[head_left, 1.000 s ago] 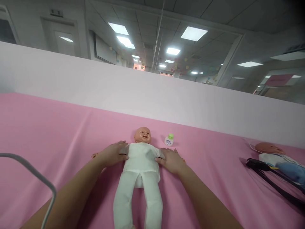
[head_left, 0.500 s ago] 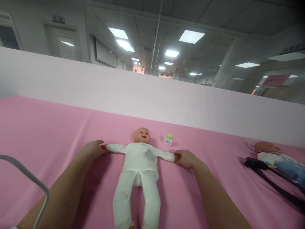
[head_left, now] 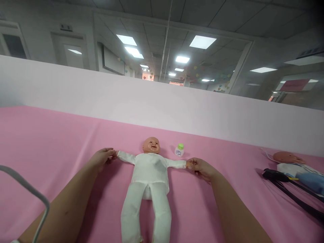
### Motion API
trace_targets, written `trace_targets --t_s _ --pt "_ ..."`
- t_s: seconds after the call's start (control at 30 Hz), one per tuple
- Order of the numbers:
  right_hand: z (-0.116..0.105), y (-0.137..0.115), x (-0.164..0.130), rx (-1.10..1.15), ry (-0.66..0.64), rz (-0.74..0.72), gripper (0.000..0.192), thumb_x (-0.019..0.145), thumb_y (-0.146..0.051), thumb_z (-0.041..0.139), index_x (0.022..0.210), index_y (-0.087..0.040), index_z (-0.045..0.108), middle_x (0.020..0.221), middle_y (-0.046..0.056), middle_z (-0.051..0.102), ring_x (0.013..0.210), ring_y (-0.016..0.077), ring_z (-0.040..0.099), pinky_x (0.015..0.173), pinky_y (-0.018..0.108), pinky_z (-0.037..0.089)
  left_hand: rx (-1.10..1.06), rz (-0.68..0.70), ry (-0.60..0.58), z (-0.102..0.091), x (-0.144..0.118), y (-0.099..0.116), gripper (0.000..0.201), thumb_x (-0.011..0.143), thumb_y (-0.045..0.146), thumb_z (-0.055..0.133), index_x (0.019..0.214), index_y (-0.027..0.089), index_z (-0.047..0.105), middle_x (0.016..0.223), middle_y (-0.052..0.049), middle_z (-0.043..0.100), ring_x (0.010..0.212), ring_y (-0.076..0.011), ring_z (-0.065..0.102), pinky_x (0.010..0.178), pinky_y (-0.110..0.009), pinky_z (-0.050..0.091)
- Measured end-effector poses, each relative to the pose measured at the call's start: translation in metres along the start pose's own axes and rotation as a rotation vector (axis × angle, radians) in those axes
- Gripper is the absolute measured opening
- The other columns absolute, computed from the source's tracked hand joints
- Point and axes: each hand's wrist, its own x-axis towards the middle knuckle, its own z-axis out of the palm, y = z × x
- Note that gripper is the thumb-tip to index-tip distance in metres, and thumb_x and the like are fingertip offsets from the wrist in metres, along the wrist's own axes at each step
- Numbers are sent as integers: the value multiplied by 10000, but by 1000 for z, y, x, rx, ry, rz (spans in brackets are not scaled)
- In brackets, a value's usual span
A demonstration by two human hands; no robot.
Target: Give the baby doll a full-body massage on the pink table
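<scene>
A baby doll (head_left: 151,170) in a white top and white trousers lies face up on the pink sheet, its arms stretched out sideways. My left hand (head_left: 104,158) is closed on the doll's hand at the left, fingers pinched together. At the right, my right hand (head_left: 201,167) pinches the doll's other hand between thumb and fingers. A small clear bottle (head_left: 179,151) with a green cap stands beside the doll's head, just beyond my right hand. The doll's feet are cut off by the lower edge of the view.
Pink sheeting (head_left: 63,135) covers the surface, with a low white wall (head_left: 157,104) along its back. A second doll (head_left: 307,173) in white and blue lies far right, near a black strap (head_left: 291,194). A grey cable (head_left: 27,189) curves in at the lower left.
The doll's arm at the left is tilted slightly higher, with my left hand still on its end. My right hand has shifted a little to the right and turned. The view has moved slightly.
</scene>
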Motion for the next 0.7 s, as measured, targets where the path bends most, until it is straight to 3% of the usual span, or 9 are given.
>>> trace_targets --t_s 0.13,0.27,0.37,0.5,0.6,0.7 --pt "3 10 8 297 88 19 484 746 -303 885 1185 -227 696 862 21 677 691 123 605 600 222 506 -119 -94 16 8 5 -3 262 681 142 765 923 155 666 754 -52 730 623 -149 674 558 -226 520" --pt "3 18 15 358 0 14 364 786 -253 851 1124 -170 744 945 76 697 784 151 650 755 244 596 -146 -110 16 9 9 -7 229 705 111 736 908 165 645 704 -29 693 590 -148 664 577 -241 551" --pt "2 21 17 344 -37 54 346 775 -230 853 1099 -155 757 947 74 696 755 142 635 758 238 601 -149 -107 25 10 10 -9 261 702 117 757 930 170 642 712 -24 691 585 -150 663 573 -250 555" --pt "3 22 19 332 -25 37 287 813 -321 837 1033 -157 753 820 31 643 647 104 545 643 213 559 -125 -87 60 12 8 -11 255 720 176 783 941 178 657 693 -3 668 536 -129 620 508 -225 503" --pt "9 21 20 295 29 22 301 835 -407 820 952 -146 728 739 8 585 591 79 461 498 168 435 -95 -70 81 13 6 -10 210 732 200 780 916 176 682 656 13 637 507 -115 580 488 -215 476" --pt "14 20 21 264 99 8 350 856 -478 784 903 -140 705 697 -3 549 562 72 414 453 161 354 -73 -63 99 15 5 -10 166 768 194 736 930 174 704 647 13 634 511 -114 576 496 -214 476"
